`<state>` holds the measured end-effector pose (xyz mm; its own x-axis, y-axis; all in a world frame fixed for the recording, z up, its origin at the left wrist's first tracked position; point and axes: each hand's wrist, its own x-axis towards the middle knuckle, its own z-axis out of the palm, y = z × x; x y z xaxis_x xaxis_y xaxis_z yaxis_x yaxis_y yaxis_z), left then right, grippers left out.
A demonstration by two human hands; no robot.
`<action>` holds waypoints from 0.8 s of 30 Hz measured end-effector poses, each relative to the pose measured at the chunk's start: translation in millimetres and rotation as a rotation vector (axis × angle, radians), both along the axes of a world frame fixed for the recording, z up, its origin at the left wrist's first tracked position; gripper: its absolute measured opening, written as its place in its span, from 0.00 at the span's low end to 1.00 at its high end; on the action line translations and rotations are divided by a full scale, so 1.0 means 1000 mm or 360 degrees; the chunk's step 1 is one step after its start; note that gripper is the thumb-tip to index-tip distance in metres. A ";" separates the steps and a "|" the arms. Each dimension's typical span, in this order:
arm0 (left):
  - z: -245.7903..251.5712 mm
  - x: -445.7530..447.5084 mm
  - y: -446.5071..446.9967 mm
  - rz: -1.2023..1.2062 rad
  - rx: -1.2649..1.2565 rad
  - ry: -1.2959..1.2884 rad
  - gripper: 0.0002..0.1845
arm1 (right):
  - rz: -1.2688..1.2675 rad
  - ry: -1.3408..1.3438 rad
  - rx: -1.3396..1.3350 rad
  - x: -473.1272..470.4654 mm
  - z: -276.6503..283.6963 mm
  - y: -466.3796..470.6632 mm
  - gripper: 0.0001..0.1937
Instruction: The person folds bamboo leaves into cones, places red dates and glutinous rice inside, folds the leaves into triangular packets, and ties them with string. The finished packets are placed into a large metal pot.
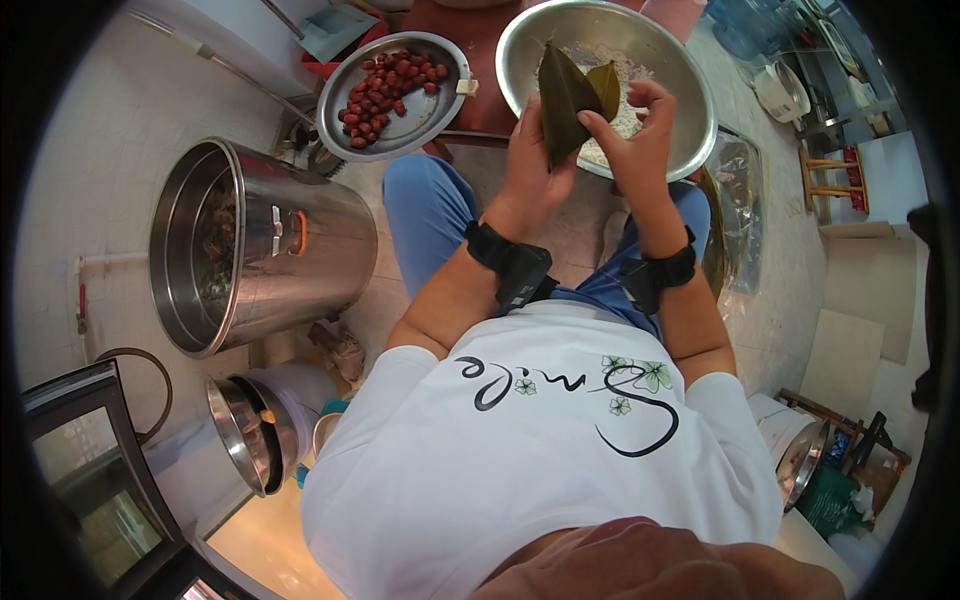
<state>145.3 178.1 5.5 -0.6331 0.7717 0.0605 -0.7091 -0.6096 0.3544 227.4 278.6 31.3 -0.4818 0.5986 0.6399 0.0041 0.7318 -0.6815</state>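
Dark green broad leaves (566, 101), overlapped and folded to a pointed shape, are held up over the near part of a large metal basin (697, 135). My left hand (538, 169) grips them from the left and below. The thumb of my right hand (637, 139) presses on their right edge, where a lighter leaf tip sticks out; its other fingers are bent and partly hidden. White grains that look like rice (596, 154) lie in the basin behind and below the leaves. Whether anything is inside the fold cannot be seen.
A round metal tray (420, 135) of red dates (386, 86) stands to the left on a reddish table (480, 97). A tall steel pot (315, 217) is on the floor at left. Clear plastic (739, 217) lies right of my knee. A wooden stool (832, 180) stands farther right.
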 end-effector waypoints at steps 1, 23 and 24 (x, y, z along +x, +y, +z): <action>-0.002 -0.001 0.002 0.0107 -0.0066 0.0043 0.18 | -0.0111 0.0016 0.0184 -0.003 -0.002 -0.003 0.22; 0.011 0.010 -0.011 0.0631 -0.0561 0.1384 0.24 | 0.0800 0.0343 -0.1010 -0.007 -0.012 -0.050 0.27; 0.012 0.010 -0.011 0.0630 -0.0577 0.1400 0.24 | 0.0790 0.0348 -0.1005 -0.005 -0.010 -0.050 0.27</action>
